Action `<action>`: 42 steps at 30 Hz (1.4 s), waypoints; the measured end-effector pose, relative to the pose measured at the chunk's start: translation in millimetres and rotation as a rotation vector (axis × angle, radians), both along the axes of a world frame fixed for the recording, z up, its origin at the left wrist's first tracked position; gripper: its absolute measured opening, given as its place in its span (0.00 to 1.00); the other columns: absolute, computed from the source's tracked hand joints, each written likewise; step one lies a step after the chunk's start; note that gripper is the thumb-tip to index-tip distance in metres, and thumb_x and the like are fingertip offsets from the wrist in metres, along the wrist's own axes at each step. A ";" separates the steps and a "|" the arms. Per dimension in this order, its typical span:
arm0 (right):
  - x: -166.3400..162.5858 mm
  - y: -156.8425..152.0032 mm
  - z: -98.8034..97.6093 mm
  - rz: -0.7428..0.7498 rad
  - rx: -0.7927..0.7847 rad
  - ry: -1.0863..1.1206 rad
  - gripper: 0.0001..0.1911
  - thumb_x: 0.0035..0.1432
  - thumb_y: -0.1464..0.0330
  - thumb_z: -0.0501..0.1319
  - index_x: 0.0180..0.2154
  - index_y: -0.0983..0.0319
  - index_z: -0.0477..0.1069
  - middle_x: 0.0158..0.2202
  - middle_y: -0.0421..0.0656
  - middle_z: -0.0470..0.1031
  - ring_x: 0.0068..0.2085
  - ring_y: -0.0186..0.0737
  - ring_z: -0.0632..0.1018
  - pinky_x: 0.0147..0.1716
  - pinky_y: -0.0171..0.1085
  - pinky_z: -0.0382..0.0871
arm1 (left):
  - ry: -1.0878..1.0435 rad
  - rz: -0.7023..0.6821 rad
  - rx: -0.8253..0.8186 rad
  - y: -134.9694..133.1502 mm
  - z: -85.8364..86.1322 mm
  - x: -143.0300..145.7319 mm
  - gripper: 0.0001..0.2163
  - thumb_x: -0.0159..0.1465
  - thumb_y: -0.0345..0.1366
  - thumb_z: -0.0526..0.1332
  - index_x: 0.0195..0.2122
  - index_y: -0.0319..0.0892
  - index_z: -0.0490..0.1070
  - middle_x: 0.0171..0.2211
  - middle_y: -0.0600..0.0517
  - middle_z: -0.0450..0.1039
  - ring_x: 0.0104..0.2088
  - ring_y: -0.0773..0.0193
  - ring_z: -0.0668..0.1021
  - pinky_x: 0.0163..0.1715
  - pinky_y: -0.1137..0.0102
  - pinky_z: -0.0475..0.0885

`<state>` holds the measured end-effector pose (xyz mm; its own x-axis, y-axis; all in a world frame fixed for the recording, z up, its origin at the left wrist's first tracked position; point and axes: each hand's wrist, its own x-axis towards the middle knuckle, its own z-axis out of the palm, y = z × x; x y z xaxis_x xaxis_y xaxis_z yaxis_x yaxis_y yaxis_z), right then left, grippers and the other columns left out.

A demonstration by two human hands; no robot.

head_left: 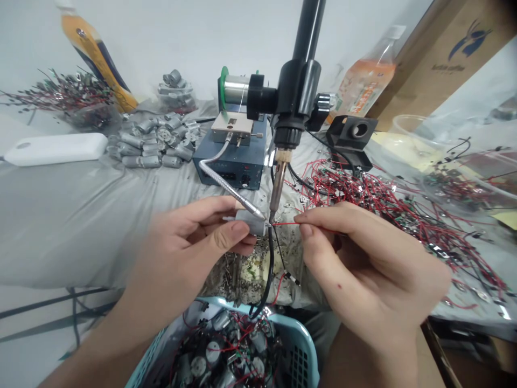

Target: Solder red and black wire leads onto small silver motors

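Between the thumb and fingers of my left hand is a small grey electric motor, its terminal end facing right. My right hand pinches a thin red wire, which runs left to the motor's terminal. Directly above that joint, the tip of a soldering iron points down, clamped in a black stand. A curved metal solder feed tube also ends there. From the motor end hangs a black wire with a small part at its lower end.
A blue basket of wired motors stands below the table edge. Loose motors pile up at back left, near a blue soldering station. Red and black wires heap on the right. Bottles and a cardboard box stand behind.
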<state>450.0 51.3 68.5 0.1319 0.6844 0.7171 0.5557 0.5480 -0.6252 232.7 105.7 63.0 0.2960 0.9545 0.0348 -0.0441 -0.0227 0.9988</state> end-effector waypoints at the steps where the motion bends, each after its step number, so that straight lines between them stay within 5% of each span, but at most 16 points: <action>1: 0.1 0.0 -0.2 0.001 0.003 0.001 0.10 0.69 0.79 0.68 0.44 0.59 0.83 0.30 0.34 0.78 0.30 0.28 0.75 0.28 0.34 0.68 | 0.007 -0.001 0.001 -0.2 -0.6 -0.3 0.11 0.70 0.51 0.82 0.47 0.53 0.93 0.43 0.52 0.92 0.38 0.63 0.92 0.41 0.78 0.88; 42: -0.2 1.5 0.1 0.013 0.022 0.017 0.09 0.68 0.78 0.69 0.42 0.58 0.82 0.30 0.35 0.78 0.28 0.30 0.74 0.27 0.37 0.67 | 0.030 0.018 0.026 1.8 -3.9 -1.2 0.11 0.70 0.51 0.81 0.49 0.55 0.93 0.45 0.54 0.92 0.40 0.62 0.93 0.42 0.77 0.89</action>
<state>449.8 52.8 68.6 0.1356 0.6704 0.7295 0.5379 0.5685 -0.6225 231.5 107.5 59.1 0.2804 0.9585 0.0510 -0.0139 -0.0491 0.9987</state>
